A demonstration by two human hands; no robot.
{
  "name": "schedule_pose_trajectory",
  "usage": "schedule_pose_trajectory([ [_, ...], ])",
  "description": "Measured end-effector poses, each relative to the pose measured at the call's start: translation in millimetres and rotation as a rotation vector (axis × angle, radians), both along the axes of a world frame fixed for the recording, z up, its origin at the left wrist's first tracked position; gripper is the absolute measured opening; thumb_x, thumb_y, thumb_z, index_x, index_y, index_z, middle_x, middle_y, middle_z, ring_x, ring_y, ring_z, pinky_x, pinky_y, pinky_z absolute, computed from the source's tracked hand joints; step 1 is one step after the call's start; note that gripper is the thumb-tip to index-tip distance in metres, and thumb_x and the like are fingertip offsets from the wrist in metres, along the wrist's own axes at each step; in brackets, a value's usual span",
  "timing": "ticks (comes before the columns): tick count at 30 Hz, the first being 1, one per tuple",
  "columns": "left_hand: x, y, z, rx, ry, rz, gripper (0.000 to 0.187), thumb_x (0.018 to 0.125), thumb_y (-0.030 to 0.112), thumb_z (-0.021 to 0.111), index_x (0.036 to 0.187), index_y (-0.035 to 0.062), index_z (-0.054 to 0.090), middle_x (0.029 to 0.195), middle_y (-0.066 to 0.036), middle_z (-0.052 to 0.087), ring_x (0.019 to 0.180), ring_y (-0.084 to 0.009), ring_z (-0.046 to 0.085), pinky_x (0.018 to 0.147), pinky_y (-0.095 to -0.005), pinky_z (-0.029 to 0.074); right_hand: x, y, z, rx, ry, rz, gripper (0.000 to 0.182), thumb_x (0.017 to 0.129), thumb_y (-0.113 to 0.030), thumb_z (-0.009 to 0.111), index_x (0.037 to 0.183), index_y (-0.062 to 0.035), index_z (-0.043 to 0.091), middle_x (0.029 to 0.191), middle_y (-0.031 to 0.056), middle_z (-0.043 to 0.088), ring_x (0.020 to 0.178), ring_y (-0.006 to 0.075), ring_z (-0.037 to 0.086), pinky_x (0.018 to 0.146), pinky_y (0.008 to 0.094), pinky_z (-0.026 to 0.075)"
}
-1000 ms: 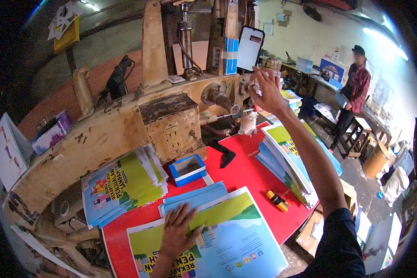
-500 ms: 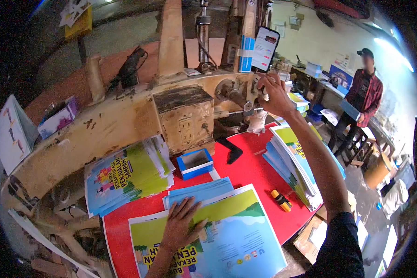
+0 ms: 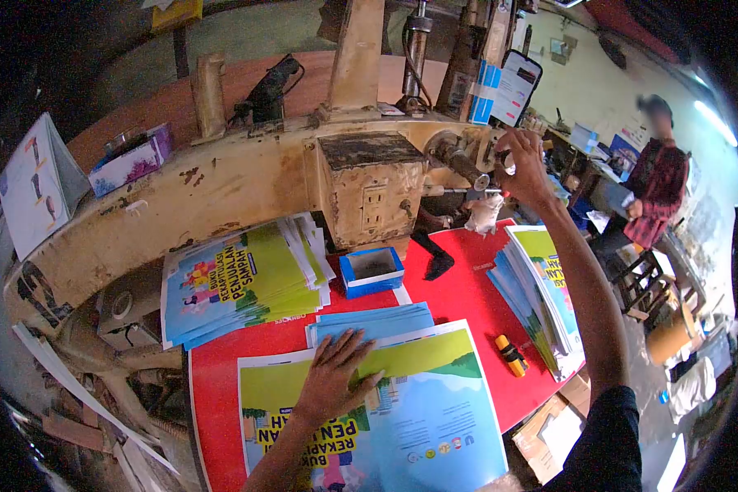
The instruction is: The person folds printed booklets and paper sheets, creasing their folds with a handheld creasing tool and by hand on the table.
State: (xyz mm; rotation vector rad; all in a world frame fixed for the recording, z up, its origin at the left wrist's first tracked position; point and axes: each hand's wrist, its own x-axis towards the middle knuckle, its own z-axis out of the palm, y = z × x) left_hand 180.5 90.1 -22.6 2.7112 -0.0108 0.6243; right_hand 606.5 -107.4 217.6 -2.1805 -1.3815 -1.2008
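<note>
Pressing printed sheet (image 3: 402,402) flat, left hand (image 3: 334,377); long axis left-right.

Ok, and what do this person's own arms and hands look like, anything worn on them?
Both hands are bare: no gloves, and no rings or watch that can be made out. The left hand and its forearm are uncovered. The right hand tops a long bare arm, with a dark short sleeve starting above the elbow.

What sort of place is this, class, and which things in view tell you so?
Probably a small print or binding workshop. Stacks of printed covers lie on a red table beside a worn machine. The left hand presses a cover; the right hand reaches the machine.
</note>
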Motion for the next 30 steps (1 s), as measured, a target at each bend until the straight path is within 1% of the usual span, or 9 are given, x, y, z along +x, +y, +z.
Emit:
schedule_pose_trajectory([
  [1, 0, 0, 0, 0.008, 0.008, -0.001, 0.061, 0.096, 0.044, 0.065, 0.145, 0.0084, 0.056, 0.156, -0.015, 0.048, 0.148, -0.0308, 0.040, 0.125, -0.0504, 0.023, 6, -2, 1, -0.009, -0.036, 0.032, 0.053, 0.074, -0.013, 0.079, 0.123, -0.0097, 0.059, 0.140, 0.0184, 0.052, 0.136, 0.0450, 0.039, 0.116, 0.0602, 0.030],
  [7, 3, 0, 1, 0.009, 0.028, -0.011, 0.062, 0.097, 0.046, 0.062, 0.146, 0.0087, 0.055, 0.157, -0.015, 0.047, 0.149, -0.0307, 0.039, 0.126, -0.0500, 0.021, 6, -5, 13, 0.032, -0.008, -0.125, 0.076, 0.082, -0.023, 0.077, 0.148, -0.0059, 0.044, 0.151, 0.0152, 0.048, 0.140, 0.0443, 0.037, 0.117, 0.0594, 0.028],
  [11, 2, -1, 5, 0.007, 0.072, -0.010, 0.062, 0.098, 0.046, 0.062, 0.147, 0.0088, 0.055, 0.157, -0.015, 0.046, 0.149, -0.0305, 0.037, 0.126, -0.0497, 0.021, 3, -5, 21, 0.061, -0.026, -0.134, 0.073, 0.078, -0.008, 0.070, 0.146, -0.0089, 0.043, 0.155, 0.0160, 0.044, 0.147, 0.0418, 0.031, 0.115, 0.0642, 0.026],
  [13, 1, -3, 7, -0.009, 0.066, 0.003, 0.061, 0.099, 0.046, 0.061, 0.147, 0.0087, 0.055, 0.157, -0.015, 0.047, 0.150, -0.0305, 0.037, 0.126, -0.0498, 0.021, 7, -5, 26, 0.028, 0.065, -0.195, 0.085, 0.081, -0.011, 0.067, 0.157, -0.0093, 0.030, 0.154, 0.0147, 0.044, 0.149, 0.0411, 0.027, 0.115, 0.0631, 0.024],
  [16, 2, -1, 4, -0.006, 0.029, 0.001, 0.064, 0.094, 0.045, 0.069, 0.146, 0.0102, 0.056, 0.154, -0.015, 0.051, 0.147, -0.0321, 0.043, 0.126, -0.0514, 0.024, 15, -1, 26, 0.021, -0.041, -0.268, 0.084, 0.083, -0.012, 0.064, 0.159, -0.0092, 0.029, 0.152, 0.0134, 0.046, 0.149, 0.0401, 0.027, 0.116, 0.0617, 0.024],
  [20, 2, -1, 3, -0.014, 0.017, -0.001, 0.063, 0.094, 0.044, 0.069, 0.146, 0.0103, 0.056, 0.154, -0.015, 0.051, 0.147, -0.0319, 0.042, 0.126, -0.0514, 0.024, 25, -1, 32, 0.017, -0.003, -0.281, 0.084, 0.082, -0.013, 0.064, 0.159, -0.0090, 0.029, 0.153, 0.0136, 0.045, 0.148, 0.0402, 0.028, 0.116, 0.0611, 0.023],
  [25, 1, -3, 5, -0.016, 0.018, 0.002, 0.061, 0.096, 0.044, 0.066, 0.144, 0.0079, 0.058, 0.154, -0.015, 0.050, 0.146, -0.0311, 0.042, 0.125, -0.0497, 0.023, 25, -4, 33, -0.027, -0.005, -0.269, 0.062, 0.080, -0.014, 0.065, 0.140, -0.0063, 0.049, 0.161, 0.0144, 0.039, 0.147, 0.0391, 0.031, 0.115, 0.0582, 0.024],
  [28, 3, -2, 4, -0.022, 0.025, 0.008, 0.061, 0.095, 0.043, 0.067, 0.144, 0.0084, 0.058, 0.153, -0.016, 0.051, 0.145, -0.0321, 0.043, 0.125, -0.0499, 0.024, 25, -4, 32, 0.014, -0.006, -0.214, 0.053, 0.079, -0.015, 0.066, 0.130, -0.0058, 0.053, 0.162, 0.0142, 0.038, 0.148, 0.0384, 0.030, 0.115, 0.0570, 0.025],
  [30, 3, -1, 4, -0.024, 0.017, -0.001, 0.061, 0.094, 0.043, 0.068, 0.144, 0.0087, 0.058, 0.153, -0.016, 0.051, 0.144, -0.0326, 0.044, 0.124, -0.0501, 0.025, 27, -5, 32, 0.019, -0.013, -0.221, 0.060, 0.079, -0.014, 0.067, 0.136, -0.0060, 0.050, 0.162, 0.0143, 0.038, 0.148, 0.0384, 0.030, 0.114, 0.0573, 0.025],
])
